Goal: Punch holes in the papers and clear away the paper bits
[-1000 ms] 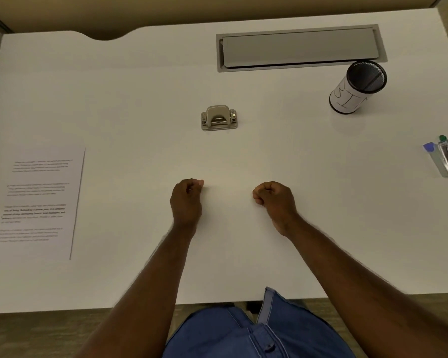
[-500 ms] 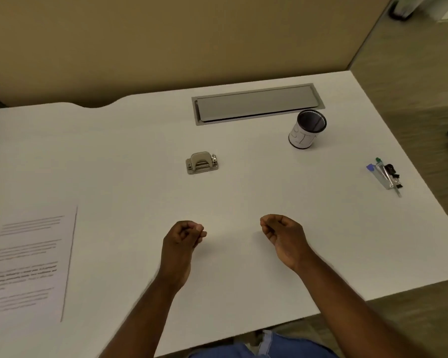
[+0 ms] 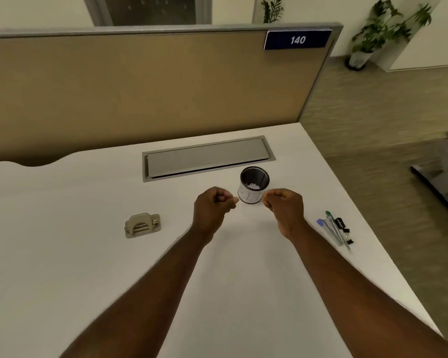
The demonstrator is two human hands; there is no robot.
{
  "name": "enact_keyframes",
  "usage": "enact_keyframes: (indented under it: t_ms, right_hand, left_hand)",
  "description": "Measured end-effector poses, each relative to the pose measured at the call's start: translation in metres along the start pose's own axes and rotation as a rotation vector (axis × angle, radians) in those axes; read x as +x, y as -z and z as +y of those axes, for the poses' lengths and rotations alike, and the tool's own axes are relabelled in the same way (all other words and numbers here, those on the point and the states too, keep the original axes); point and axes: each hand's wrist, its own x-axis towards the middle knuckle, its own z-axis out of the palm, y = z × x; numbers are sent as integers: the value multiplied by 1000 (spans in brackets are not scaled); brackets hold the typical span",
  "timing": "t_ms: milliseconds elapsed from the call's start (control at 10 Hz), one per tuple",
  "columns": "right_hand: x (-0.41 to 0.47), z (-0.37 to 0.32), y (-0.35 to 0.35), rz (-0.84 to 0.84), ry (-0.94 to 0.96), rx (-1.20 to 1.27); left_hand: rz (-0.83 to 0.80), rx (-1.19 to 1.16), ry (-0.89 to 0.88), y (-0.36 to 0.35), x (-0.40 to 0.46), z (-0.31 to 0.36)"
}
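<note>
A black-rimmed white cup (image 3: 251, 196) stands on the white desk (image 3: 62, 254), with white paper bits (image 3: 254, 186) lying in its bottom. My left hand (image 3: 212, 206) is a closed fist just left of the cup's base. My right hand (image 3: 286, 208) is a closed fist just right of it. Nothing shows between the fingers of either hand. A beige metal hole punch (image 3: 142, 225) sits on the desk further left, untouched. The printed paper is out of view.
A grey cable-tray lid (image 3: 208, 157) is set into the desk behind the cup. Pens and binder clips (image 3: 335, 228) lie near the right edge. A tan divider (image 3: 140, 86) with a "140" sign (image 3: 297, 40) backs the desk.
Both fists have moved forward and to the right, from the middle of the desk to either side of the cup. My view has lifted and turned right, so the paper has left the frame.
</note>
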Motion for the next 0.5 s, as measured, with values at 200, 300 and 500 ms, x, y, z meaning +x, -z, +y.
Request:
enact_keyframes:
  t_ms: [200, 300, 500]
  right_hand:
    - [72, -17, -2, -29, 131, -288]
    - [89, -15, -5, -119, 59, -208]
    - [99, -23, -9, -101, 67, -181]
  left_hand:
    - [132, 239, -76, -67, 83, 20]
    - [118, 365, -46, -73, 102, 13]
    - [46, 417, -79, -72, 109, 16]
